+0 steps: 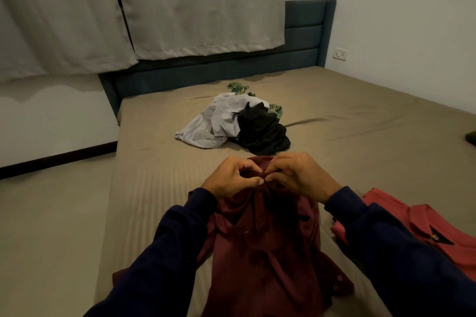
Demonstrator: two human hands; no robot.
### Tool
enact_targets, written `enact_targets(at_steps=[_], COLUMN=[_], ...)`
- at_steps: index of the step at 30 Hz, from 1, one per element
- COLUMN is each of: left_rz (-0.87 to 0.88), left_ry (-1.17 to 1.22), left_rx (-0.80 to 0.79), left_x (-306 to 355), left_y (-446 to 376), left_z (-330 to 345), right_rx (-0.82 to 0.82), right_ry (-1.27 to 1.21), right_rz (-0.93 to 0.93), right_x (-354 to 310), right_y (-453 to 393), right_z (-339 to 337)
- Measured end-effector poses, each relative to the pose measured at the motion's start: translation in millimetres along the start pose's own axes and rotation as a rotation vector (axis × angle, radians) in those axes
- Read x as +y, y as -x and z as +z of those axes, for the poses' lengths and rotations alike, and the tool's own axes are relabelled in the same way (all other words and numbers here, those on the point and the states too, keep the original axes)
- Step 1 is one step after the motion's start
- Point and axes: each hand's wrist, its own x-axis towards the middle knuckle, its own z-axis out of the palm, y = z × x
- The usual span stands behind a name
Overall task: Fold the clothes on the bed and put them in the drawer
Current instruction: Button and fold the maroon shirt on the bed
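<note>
Bed (334,116): taupe striped sheet over the mattress, filling most of the view; its left edge runs from the headboard corner down toward the lower left, with bare floor beside it.
Maroon shirt (260,252): button-front, spread lengthwise on the near part of the bed between the two forearms; collar end lifted at the hands, hem end crumpled at the bottom (two small buttons show on its right edge).
Left hand (231,177): fingers curled, thumb and forefinger pinching the maroon fabric at the collar, meeting the other hand's fingertips.
Right hand (301,177): fingers curled likewise, pinching the same spot of the collar from the right.
Sleeves (164,252): dark navy, long, on both arms, lying over the shirt's sides.
Coral shirt (422,229): flat on the bed at the right, just beside the right forearm, dark collar with a button visible; partly hidden by the arm.
Clothes pile (231,121): mid-bed, apart from the maroon shirt; pale grey denim on the left, black garment on the right, green patterned fabric poking out behind.
Open sheet: broad bare stretches left of the pile and right of it up to the wall.
Headboard (304,33): dark blue, padded, at the far end.
Curtains (180,8): pale grey, hanging over the headboard's left part.
Wall socket (341,54): white, on the wall right of the headboard.
Drawer: not in view.
</note>
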Motion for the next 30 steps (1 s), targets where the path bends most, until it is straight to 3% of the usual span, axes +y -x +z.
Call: enact_targets(at_steps=[12, 25, 30], left_rz=[0.08, 0.173, 0.11], left_ry=[-0.235, -0.277, -0.251], left_rx=[0.091, 0.114, 0.036], left_x=[-7, -13, -11], left_y=[2, 6, 2], left_z=[8, 16, 15], right_rx=[-0.281, -0.404, -0.4], right_ry=[-0.533, -0.613, -0.636], right_rz=[0.307, 0.363, 0.37], right_x=[10, 11, 15], right_y=[-5, 1, 3], right_z=[-9, 0, -1])
